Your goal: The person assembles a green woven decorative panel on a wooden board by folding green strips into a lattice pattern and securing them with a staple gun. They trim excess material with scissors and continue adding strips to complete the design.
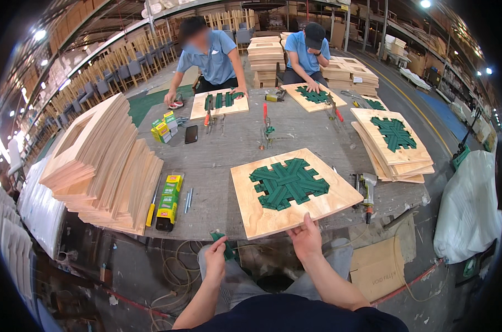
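On the near edge of the table lies a square plywood board (245, 221) with green webbing straps (289, 182) woven across its middle. My right hand (307, 239) grips the board's near edge, palm turned up; some of its fingers are hidden beneath the wood. Lower and to the left, my left hand (215, 259) pinches a short green webbing strip (229, 250) just off the table edge, above my lap. A pneumatic staple gun (367, 193) rests right of the board.
Wooden frames (96, 166) are stacked at left, beside a yellow-green staple box (169, 196) and a screwdriver (151, 214). Strapped boards (394, 135) are piled at right. Across the table, two people in blue shirts handle similar boards (220, 104). A phone (191, 134) lies mid-table.
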